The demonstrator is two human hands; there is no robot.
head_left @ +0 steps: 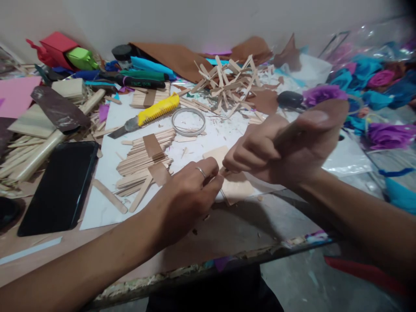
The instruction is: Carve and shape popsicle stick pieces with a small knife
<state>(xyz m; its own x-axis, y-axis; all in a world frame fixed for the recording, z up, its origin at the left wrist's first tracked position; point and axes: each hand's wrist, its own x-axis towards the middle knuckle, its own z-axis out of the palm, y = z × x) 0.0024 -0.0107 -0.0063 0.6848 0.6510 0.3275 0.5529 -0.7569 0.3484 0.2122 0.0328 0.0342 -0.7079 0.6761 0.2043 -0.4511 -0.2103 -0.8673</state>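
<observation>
My left hand (186,197), with a ring on one finger, is closed in a pinch low over the white sheet (100,203). What sits between its fingertips is hidden. My right hand (276,149) is closed, thumb uppermost, its fingertips meeting those of the left. Something dark and slim shows between its thumb and fingers, too blurred to name. Under the fingertips lies a flat pale wooden piece (238,190). To the left is a stack of craft sticks (139,162) with brown strips across it. Behind it rests a yellow box cutter (157,110) beside a tape ring (188,122).
A black phone (60,188) lies at left, near more bundled sticks (19,156). A loose stick pile (227,84) stands at the back. Markers (143,81) and brown sheets (172,58) line the wall. Purple and blue paper flowers (390,134) fill the right. The table's edge (247,255) is close.
</observation>
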